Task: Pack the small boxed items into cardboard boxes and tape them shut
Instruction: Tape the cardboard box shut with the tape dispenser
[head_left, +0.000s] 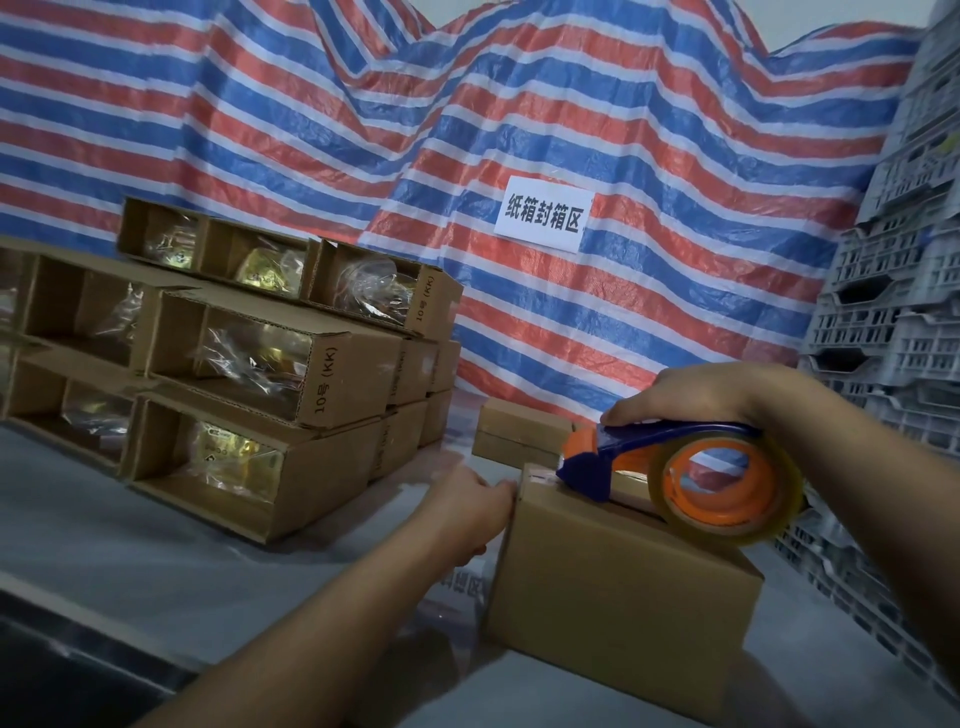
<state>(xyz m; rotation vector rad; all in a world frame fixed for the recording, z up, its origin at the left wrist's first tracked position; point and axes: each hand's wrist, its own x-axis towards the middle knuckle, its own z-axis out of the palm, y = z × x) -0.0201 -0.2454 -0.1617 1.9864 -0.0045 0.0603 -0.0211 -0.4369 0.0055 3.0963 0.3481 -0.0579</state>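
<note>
On the far left of the table (156, 525) sits your stack of open cartons (249, 358), lying on their sides with mouths toward you, so you can see the plastic-wrapped gold items (244, 358) already inside; stacked this way they wait within reach for sealing. Behind them hangs the striped tarp (467, 130) with a white paper sign (543, 213).

Moving right, your left hand (470, 506) is at the far left top corner of the cardboard box (618, 582) you are closing. Its fingers press against that edge, likely pinning the start of the tape and bracing the box so it does not slide when you pull; whether they are flat or slightly curled you cannot tell from here. Just beyond the box a smaller closed carton (519, 434) rests on the table, apart from your hand.

Further right, your right hand (696, 397) is curled over the top of the blue and orange tape dispenser (675, 467), gripping its handle. The dispenser's nose sits on the box top near the far left end of the flap seam, with the clear tape roll (727, 488) trailing toward the near right. That angle suits drawing the tape back along the seam toward you, which looks like the step in hand.

At the far right, grey plastic crates (893, 338) are stacked against the wall, well clear of the work.
</note>
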